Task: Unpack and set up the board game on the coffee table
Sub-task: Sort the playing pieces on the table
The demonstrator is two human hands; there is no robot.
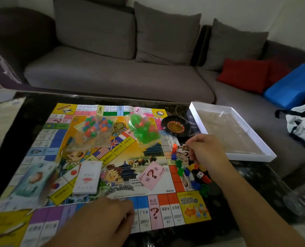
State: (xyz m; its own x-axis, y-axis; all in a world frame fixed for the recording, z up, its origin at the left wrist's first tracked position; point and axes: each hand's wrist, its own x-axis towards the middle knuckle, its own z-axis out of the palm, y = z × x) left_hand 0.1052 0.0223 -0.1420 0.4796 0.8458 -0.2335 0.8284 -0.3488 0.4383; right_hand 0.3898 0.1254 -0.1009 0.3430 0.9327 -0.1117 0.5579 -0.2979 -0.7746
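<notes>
While the left hand [101,216] is lying flat on the board [101,157], the right hand [207,150] is pinching a token sheet [182,152] at the board's right edge.

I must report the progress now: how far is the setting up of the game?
Done: the board lies unfolded on the table, and the box looks emptied. In hand: the right hand pinches a character card near loose pieces. Left: two bags remain sealed; card decks look unsorted.

Game board [112,157] lies centred on coffee table [255,175]; 2 bags [93,129] at 12 o'clock, roulette wheel [175,127] and box tray [228,129] at 2 o'clock.
</notes>
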